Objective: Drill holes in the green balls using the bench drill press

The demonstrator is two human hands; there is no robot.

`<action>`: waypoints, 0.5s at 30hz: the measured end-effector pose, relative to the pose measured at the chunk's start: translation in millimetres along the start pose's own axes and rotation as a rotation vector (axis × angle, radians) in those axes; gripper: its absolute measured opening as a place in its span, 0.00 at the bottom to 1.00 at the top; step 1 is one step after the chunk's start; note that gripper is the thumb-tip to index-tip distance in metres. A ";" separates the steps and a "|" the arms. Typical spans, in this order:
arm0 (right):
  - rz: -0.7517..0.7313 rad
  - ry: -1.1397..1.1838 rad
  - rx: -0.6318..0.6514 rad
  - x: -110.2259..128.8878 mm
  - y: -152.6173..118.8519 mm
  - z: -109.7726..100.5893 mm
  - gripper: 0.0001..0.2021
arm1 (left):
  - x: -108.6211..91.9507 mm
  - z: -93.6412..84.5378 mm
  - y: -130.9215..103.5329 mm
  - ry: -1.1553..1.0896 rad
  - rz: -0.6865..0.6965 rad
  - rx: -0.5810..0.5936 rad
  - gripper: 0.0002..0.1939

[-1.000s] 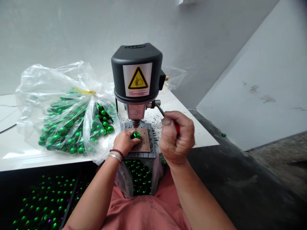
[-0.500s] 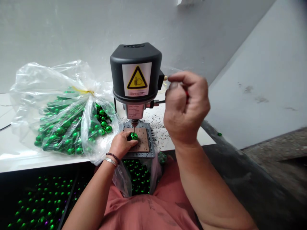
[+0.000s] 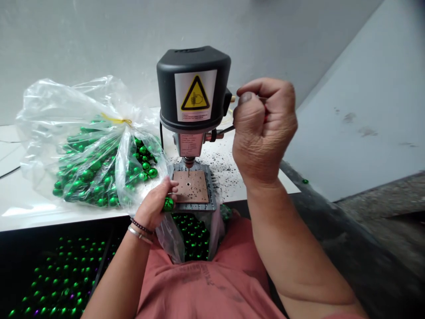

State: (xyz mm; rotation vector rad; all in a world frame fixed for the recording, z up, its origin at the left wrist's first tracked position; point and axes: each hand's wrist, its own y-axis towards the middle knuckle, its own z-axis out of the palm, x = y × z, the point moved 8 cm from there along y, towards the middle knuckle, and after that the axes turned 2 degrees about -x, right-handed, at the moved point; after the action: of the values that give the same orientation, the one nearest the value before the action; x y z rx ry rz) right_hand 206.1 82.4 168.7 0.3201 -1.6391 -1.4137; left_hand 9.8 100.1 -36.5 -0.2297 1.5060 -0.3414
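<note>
My left hand (image 3: 154, 201) is at the front left of the drill press base, closed around a shiny green ball (image 3: 168, 204). The fingertips point right over the wooden board (image 3: 195, 188), which has a small hole in it. Above the board hangs the thin drill bit (image 3: 189, 173) of a black drill press (image 3: 192, 93), clear of the ball. On the right, my right hand (image 3: 264, 128) is wrapped around the end of the press's feed lever (image 3: 227, 130). A bit of red shows between its fingers; the rest of the grip is hidden.
A tied clear plastic bag (image 3: 96, 164) of green balls lies on the white table (image 3: 26, 217) to the left. Another open bag (image 3: 171, 237) with green balls hangs below the base. Dark shavings (image 3: 226, 170) are scattered beside the press. One green ball (image 3: 305, 181) lies on the floor.
My left hand has pulled the green ball from under the drill bit, left and toward me, baring the board's hole. My right hand stays on the lever; the view has shifted slightly.
</note>
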 end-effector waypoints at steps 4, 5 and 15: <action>0.016 -0.011 0.022 1.5 -2.0 -1.4 0.07 | 7.2 8.0 0.2 -0.490 -0.213 0.038 0.24; 0.018 -0.014 0.026 1.8 -2.3 -1.6 0.07 | 6.6 9.9 -0.7 -0.537 -0.234 0.048 0.21; 0.007 -0.027 0.027 0.7 -3.9 -2.5 0.07 | -1.6 17.8 -2.1 -0.216 0.008 0.071 0.12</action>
State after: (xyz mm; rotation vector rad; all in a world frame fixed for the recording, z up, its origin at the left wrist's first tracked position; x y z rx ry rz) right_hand 206.3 79.1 165.3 0.3122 -1.6808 -1.3971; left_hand 27.3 97.6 -33.3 -0.1972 1.2790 -0.3519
